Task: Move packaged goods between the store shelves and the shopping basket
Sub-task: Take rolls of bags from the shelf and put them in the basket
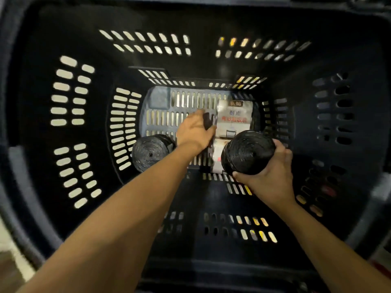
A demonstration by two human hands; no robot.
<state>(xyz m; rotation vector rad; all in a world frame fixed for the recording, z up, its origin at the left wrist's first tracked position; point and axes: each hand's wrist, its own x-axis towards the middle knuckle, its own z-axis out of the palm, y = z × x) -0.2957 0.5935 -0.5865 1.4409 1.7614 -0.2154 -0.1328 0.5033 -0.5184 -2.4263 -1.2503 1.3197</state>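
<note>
I look straight down into a deep black shopping basket [63, 123] with slotted walls. My right hand [273, 176] grips a black roll of bags [247, 152] above the basket floor, its coiled end facing me. My left hand [194, 132] reaches down to the floor and holds the dark edge of a packaged roll with a white label [234, 117] that lies at the right of the floor. Another black roll [149, 152] lies at the floor's left edge, just left of my left wrist.
The basket's grey slotted floor [182, 102] shows behind my left hand. The tall basket walls close in on all sides. A strip of pale shop floor [12, 256] shows outside the rim at the lower left.
</note>
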